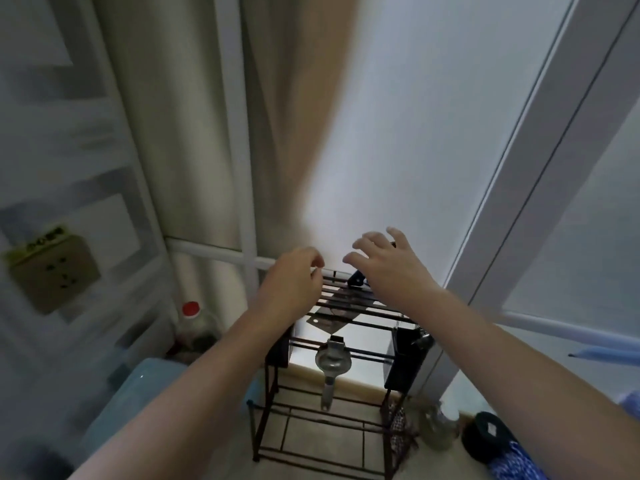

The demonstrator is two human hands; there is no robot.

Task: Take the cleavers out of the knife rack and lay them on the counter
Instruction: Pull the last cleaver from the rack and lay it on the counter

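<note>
A dark wire knife rack (346, 358) stands on the tiled counter below me. A steel cleaver blade (334, 315) with a hole in its corner hangs in the rack's top slots; its dark handle (356, 279) pokes up at the back. My left hand (294, 278) hovers over the rack's top left, fingers curled, holding nothing. Above the handle, my right hand (384, 263) has its fingers spread and does not grip it. Whether more cleavers sit in the rack is hidden by my hands.
A metal strainer-like tool (331, 362) hangs from the rack's front. A red-capped bottle (191, 310) stands at left, a wall socket (52, 268) further left, a teal container (138, 386) below it. A black holder (408, 358) hangs on the rack's right. Window frames rise behind.
</note>
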